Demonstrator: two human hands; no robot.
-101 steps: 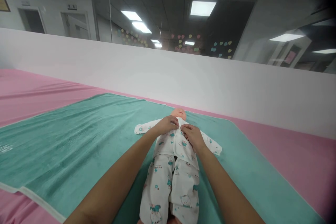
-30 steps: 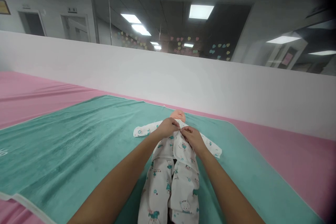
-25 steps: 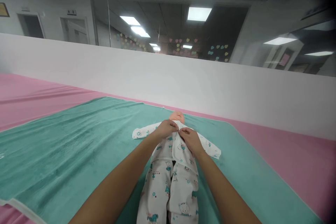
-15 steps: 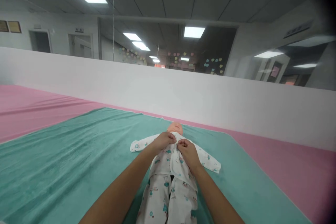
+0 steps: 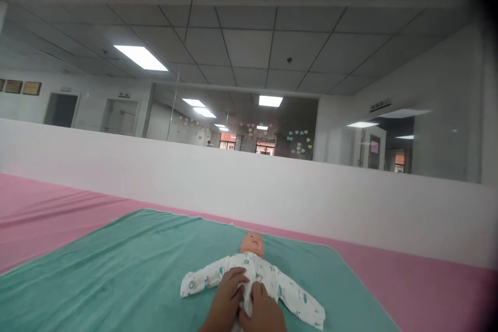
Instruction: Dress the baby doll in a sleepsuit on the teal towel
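Note:
A baby doll (image 5: 252, 243) lies on its back on a teal blanket (image 5: 116, 264), dressed in a white printed romper (image 5: 286, 290) with sleeves spread out. My left hand (image 5: 227, 294) and my right hand (image 5: 264, 308) rest side by side on the doll's chest at the bottom edge of the view. Both have fingers curled and pinched on the romper's front opening. The doll's legs and my forearms are out of view below.
The blanket lies on a pink sheet (image 5: 428, 290). A low white wall (image 5: 311, 199) runs across behind the doll. Beyond it are glass partitions, doorways and ceiling lights.
The camera has tilted up, so doll and hands have dropped to the frame's bottom. My hands have moved down from the romper's collar to its chest.

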